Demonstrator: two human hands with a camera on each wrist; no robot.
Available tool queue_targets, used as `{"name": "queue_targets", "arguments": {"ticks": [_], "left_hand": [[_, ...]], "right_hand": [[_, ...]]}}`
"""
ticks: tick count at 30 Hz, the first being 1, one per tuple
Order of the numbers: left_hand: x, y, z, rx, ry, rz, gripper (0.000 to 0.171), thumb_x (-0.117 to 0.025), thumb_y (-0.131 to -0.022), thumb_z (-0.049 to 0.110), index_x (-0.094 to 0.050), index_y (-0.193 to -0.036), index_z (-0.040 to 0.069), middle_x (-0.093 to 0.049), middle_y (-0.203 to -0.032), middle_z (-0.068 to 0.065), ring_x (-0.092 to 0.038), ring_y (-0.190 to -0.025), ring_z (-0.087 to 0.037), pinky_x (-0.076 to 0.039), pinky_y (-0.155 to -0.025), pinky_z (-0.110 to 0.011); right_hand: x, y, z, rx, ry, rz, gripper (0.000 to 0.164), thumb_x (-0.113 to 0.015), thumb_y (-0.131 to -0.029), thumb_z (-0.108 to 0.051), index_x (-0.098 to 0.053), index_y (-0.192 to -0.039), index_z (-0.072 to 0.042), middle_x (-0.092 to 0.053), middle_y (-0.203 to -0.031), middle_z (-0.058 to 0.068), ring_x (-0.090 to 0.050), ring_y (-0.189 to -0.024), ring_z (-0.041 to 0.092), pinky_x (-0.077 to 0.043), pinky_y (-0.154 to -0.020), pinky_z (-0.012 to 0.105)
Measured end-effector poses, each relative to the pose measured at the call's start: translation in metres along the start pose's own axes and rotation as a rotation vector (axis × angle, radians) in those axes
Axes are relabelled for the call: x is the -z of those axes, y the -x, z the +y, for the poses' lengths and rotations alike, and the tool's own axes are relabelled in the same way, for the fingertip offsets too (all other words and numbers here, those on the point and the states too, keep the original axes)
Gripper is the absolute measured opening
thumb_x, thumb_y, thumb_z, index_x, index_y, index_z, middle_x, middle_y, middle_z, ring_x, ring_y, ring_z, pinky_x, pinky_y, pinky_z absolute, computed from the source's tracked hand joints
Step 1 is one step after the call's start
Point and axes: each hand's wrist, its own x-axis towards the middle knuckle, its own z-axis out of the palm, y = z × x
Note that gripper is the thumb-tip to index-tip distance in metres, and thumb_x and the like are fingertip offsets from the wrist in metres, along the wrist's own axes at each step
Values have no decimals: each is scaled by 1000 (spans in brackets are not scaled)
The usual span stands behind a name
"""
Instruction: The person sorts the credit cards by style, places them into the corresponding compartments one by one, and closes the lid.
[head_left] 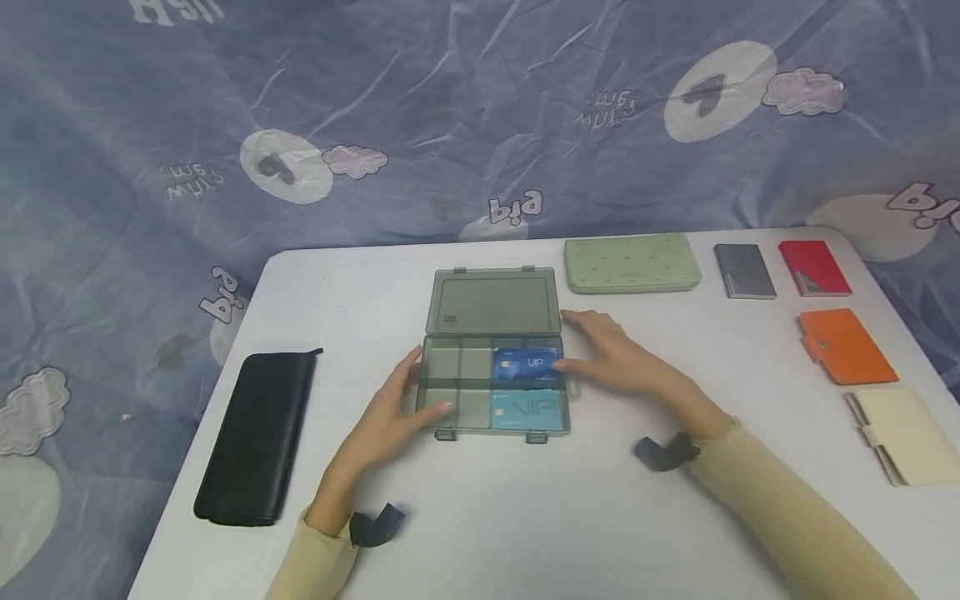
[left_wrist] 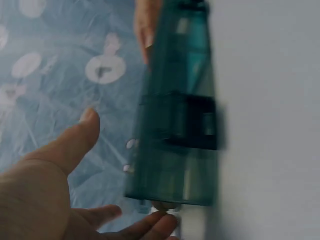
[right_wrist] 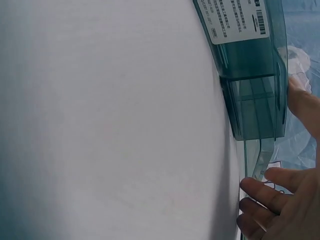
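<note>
A translucent green compartment box (head_left: 474, 364) lies on the table with its lid (head_left: 495, 302) folded back flat. A dark blue VIP card (head_left: 517, 365) lies in its back right part, and a light blue VIP card (head_left: 517, 410) in front of that. My left hand (head_left: 384, 423) is at the box's left side, thumb over the front left corner; in the left wrist view its fingertips (left_wrist: 159, 227) are by the box end, thumb apart. On the right, my right hand (head_left: 618, 354) has its thumb at the dark blue card's edge, its other fingers extended beside the lid.
A black zip wallet (head_left: 255, 437) lies at the left. Behind the box to the right is a green wallet (head_left: 632, 263). Along the right are a grey card holder (head_left: 745, 271), a red one (head_left: 816, 267), an orange wallet (head_left: 851, 346) and a cream wallet (head_left: 911, 437).
</note>
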Motion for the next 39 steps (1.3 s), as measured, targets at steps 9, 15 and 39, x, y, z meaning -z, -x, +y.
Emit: {"name": "queue_targets", "arguments": {"ticks": [9,15,39], "left_hand": [[11,-52,-12,98,361,60,68,-59,-89,34,-25,-147,25,-37,-146,0,-41,-130,-23,-29,-107,-51],[7,-65,-29,27,588,62,63,-54,-89,7,-29,-145,21,-37,-146,1,-40,-131,-18,-26,-111,-41],[8,-66,-40,-152,865,-160,79,-51,-85,-13,-20,-149,21,-22,-153,-5,-25,-140,-22,-27,-108,-23]], "right_hand": [[1,-6,-3,-37,-47,-75,92,-64,-80,-55,-20,-149,-13,-25,-151,13,-20,-138,33,-19,-110,54],[-2,-6,-4,-85,-122,-100,95,-65,-78,-56,-16,-150,-18,-20,-153,12,-17,-140,33,-16,-110,55],[-3,-5,9,173,-393,-32,109,-77,-74,-8,-1,-151,-20,-22,-146,8,-52,-101,28,-44,-81,37]]}}
